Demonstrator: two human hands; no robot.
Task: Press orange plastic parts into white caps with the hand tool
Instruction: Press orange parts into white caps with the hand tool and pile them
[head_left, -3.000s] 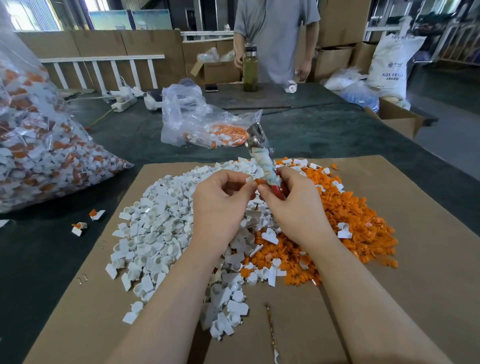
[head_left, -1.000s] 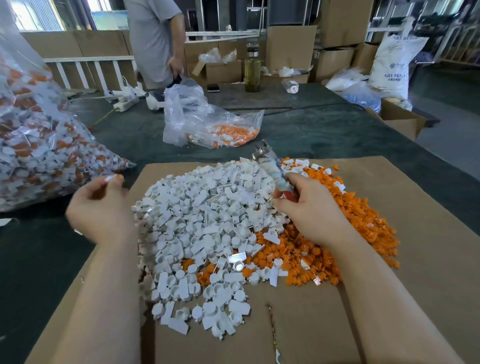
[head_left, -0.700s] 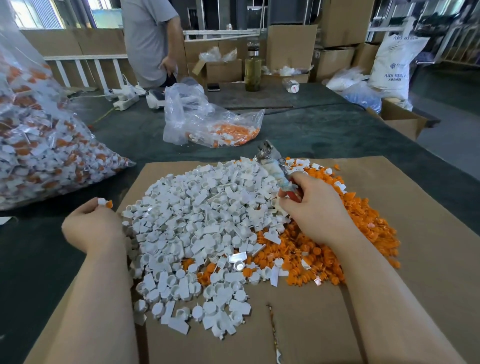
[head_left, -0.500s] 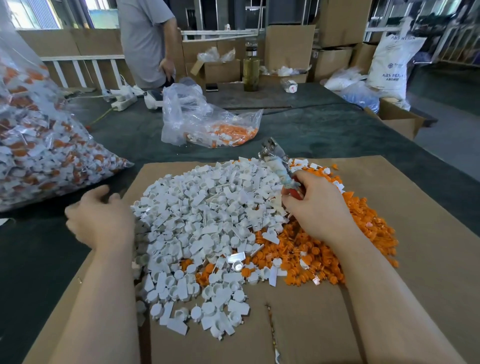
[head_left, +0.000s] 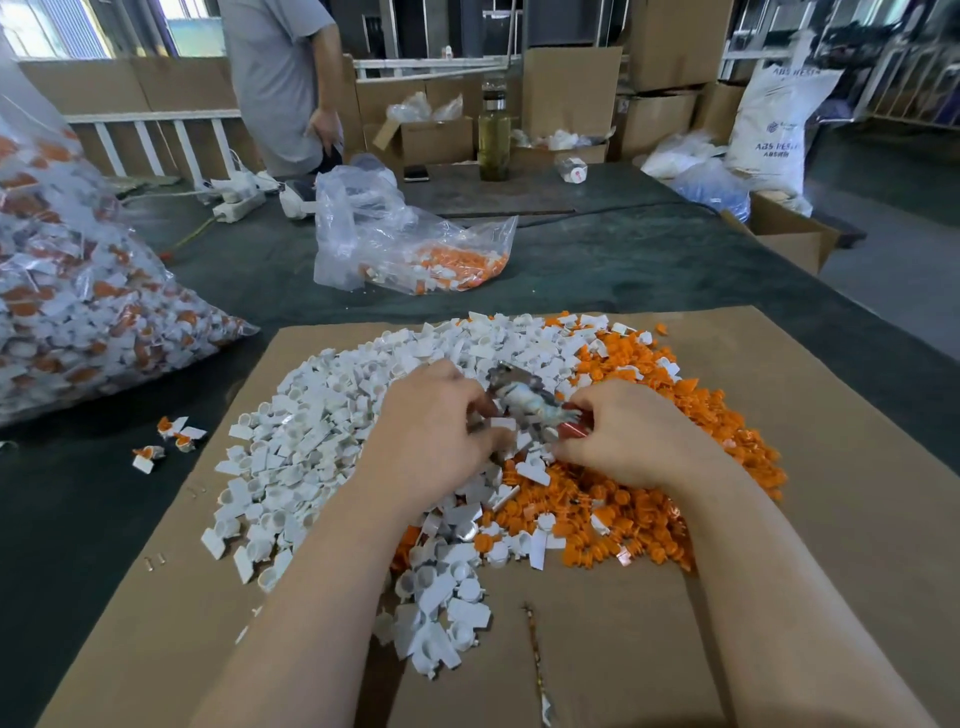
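Both hands over the middle of the cardboard sheet (head_left: 779, 519), the landmark for all below. Right hand (head_left: 631, 439) clenched in a grip on the red handle of the hand tool (head_left: 524, 397), metal head pointing away and left. Left hand (head_left: 431, 441) just left of the tool head, fingers curled toward it; whether a part is pinched there, impossible to tell. White caps (head_left: 322, 447) heaped on the sheet's left half, orange plastic parts (head_left: 670, 499) heaped on its right half, the two piles mingling under the hands.

Likely troubles, as judgement only: a fingertip caught under the tool head, since the left fingers sit right against it; an orange part seated crooked in its cap, then cracked or popped out under pressure; loose pieces nudged off the sheet's left edge, where a few finished pieces (head_left: 166, 441) already lie on the dark tabletop (head_left: 597, 270); a cap and insert mixed back into the heaps unpressed.

Beyond the sheet's far right corner, a white sack (head_left: 774, 124) printed "ABS RESIN", smaller lines beneath too blurred to read. Beyond the far edge, a clear bag (head_left: 395, 244) of orange parts; off the left edge, a large bag (head_left: 78, 312) of assembled pieces. No other legible writing.
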